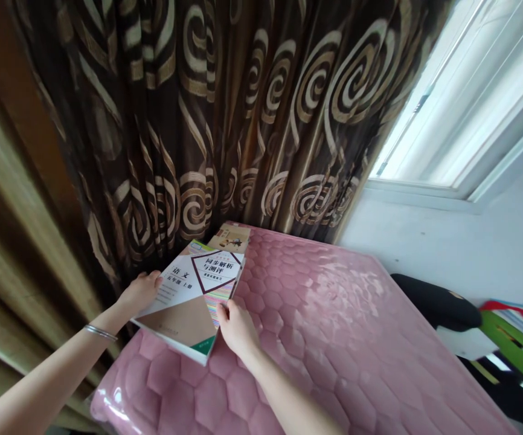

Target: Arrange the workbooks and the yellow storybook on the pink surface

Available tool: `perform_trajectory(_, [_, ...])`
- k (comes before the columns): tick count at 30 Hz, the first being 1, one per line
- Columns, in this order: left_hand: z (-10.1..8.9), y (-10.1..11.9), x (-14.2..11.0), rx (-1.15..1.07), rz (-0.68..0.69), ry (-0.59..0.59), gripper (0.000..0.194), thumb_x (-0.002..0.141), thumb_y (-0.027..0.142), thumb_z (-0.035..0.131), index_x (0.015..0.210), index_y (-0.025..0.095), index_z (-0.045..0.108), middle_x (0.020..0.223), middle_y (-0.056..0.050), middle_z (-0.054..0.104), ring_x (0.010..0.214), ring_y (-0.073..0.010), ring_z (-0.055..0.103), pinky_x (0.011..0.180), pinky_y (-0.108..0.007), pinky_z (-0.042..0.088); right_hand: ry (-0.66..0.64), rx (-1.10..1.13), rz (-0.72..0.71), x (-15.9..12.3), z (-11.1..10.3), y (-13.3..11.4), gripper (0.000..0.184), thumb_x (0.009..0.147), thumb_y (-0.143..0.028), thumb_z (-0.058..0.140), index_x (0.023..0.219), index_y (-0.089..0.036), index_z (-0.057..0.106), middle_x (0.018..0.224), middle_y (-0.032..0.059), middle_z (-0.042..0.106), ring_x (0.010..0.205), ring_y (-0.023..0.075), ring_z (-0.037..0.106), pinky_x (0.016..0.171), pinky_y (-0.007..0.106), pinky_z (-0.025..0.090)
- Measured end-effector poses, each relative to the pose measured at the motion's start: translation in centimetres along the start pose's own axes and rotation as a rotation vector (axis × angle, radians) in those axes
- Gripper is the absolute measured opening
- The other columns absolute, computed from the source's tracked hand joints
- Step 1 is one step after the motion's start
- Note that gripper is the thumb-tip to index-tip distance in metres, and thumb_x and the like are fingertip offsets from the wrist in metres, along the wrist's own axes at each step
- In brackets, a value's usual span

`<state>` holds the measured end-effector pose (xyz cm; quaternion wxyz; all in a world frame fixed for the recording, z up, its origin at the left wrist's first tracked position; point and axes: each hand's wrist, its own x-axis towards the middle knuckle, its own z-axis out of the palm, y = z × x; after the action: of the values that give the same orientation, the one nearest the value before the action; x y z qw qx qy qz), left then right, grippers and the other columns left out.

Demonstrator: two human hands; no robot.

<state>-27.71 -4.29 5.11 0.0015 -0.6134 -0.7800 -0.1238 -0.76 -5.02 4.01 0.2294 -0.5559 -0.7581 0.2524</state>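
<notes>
A small stack of textbooks (pixel 193 290) lies on the far left corner of a pink quilted mattress (pixel 334 326), right against a curtain. The top book is white with a dark diamond and Chinese print. My left hand (pixel 140 291) grips the stack's left edge, with a metal bangle on the wrist. At the near right edge of the top book, the fingers of my right hand (pixel 237 326) pinch the striped corner. Another book (pixel 232 237) pokes out behind the stack.
A brown curtain (pixel 225 121) with swirl patterns hangs behind the mattress. A bright window (pixel 470 109) sits at the upper right above a white wall. Past the mattress's right edge lie a black cushion (pixel 438 305) and green and red items (pixel 519 344).
</notes>
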Motion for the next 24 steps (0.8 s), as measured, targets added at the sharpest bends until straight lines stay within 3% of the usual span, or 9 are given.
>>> perform_trajectory(6, [1.2, -0.3, 0.5, 0.010, 0.071, -0.041, 0.036, 0.088, 0.029, 0.040, 0.113, 0.010, 0.060, 0.093, -0.018, 0.064, 0.080, -0.0278, 0.064, 0.072, -0.036, 0.050, 0.003, 0.028, 0.044, -0.6, 0.3, -0.5, 0.028, 0.094, -0.033, 0.038, 0.093, -0.018, 0.061, 0.097, 0.0135, 0.073, 0.092, 0.0273, 0.068, 0.071, 0.031, 0.043])
perform_trajectory(11, [1.1, -0.9, 0.7, -0.047, 0.137, -0.070, 0.034, 0.082, 0.022, 0.048, 0.105, 0.005, 0.066, 0.104, -0.027, 0.064, 0.099, -0.0356, 0.063, 0.084, -0.045, 0.049, 0.027, 0.304, 0.147, -0.8, 0.3, -0.2, 0.019, 0.091, -0.031, 0.045, 0.100, -0.016, 0.052, 0.094, 0.0115, 0.071, 0.090, 0.0234, 0.068, 0.073, 0.028, 0.045])
perform_trajectory(15, [0.6, -1.3, 1.2, -0.165, 0.073, -0.128, 0.038, 0.082, 0.042, 0.051, 0.094, 0.011, 0.070, 0.087, -0.018, 0.071, 0.087, -0.0340, 0.068, 0.077, -0.044, 0.054, -0.049, 0.489, 0.200, -0.5, 0.8, 0.5, 0.022, 0.091, -0.035, 0.045, 0.102, -0.016, 0.050, 0.108, 0.0143, 0.068, 0.101, 0.0223, 0.065, 0.080, 0.027, 0.044])
perform_trajectory(17, [0.3, -1.1, 1.0, -0.390, -0.047, -0.196, 0.049, 0.081, 0.055, 0.048, 0.091, 0.012, 0.069, 0.081, -0.016, 0.073, 0.078, -0.0327, 0.070, 0.071, -0.043, 0.056, -0.088, 0.515, 0.208, -0.2, 1.2, 0.8, 0.021, 0.091, -0.036, 0.042, 0.095, -0.018, 0.053, 0.108, 0.0152, 0.068, 0.103, 0.0237, 0.064, 0.081, 0.028, 0.044])
perform_trajectory(19, [-0.3, -0.7, 0.7, -0.733, -0.214, -0.301, 0.054, 0.072, 0.062, 0.056, 0.091, 0.012, 0.068, 0.083, -0.016, 0.074, 0.080, -0.0332, 0.071, 0.071, -0.042, 0.057, -0.068, 0.550, 0.214, 0.1, 1.7, 1.0, 0.020, 0.091, -0.034, 0.041, 0.091, -0.018, 0.054, 0.103, 0.0149, 0.069, 0.102, 0.0247, 0.064, 0.081, 0.029, 0.043])
perform_trajectory(21, [-1.5, -0.1, 0.4, -1.026, -0.343, -0.407, 0.054, 0.057, 0.054, 0.072, 0.094, 0.014, 0.065, 0.088, -0.015, 0.075, 0.087, -0.0343, 0.070, 0.074, -0.041, 0.057, -0.030, 0.589, 0.224, 0.4, 2.1, 1.3, 0.019, 0.089, -0.032, 0.040, 0.087, -0.019, 0.054, 0.100, 0.0141, 0.070, 0.099, 0.0245, 0.064, 0.079, 0.029, 0.044])
perform_trajectory(24, [-4.0, 1.4, 0.2, -1.162, -0.382, -0.518, 0.047, 0.048, 0.033, 0.079, 0.090, 0.018, 0.063, 0.087, -0.011, 0.076, 0.089, -0.0337, 0.070, 0.075, -0.040, 0.057, -0.010, 0.655, 0.200, 0.5, 2.6, 2.0, 0.022, 0.089, -0.030, 0.036, 0.089, -0.020, 0.055, 0.099, 0.0125, 0.070, 0.097, 0.0226, 0.064, 0.077, 0.028, 0.045])
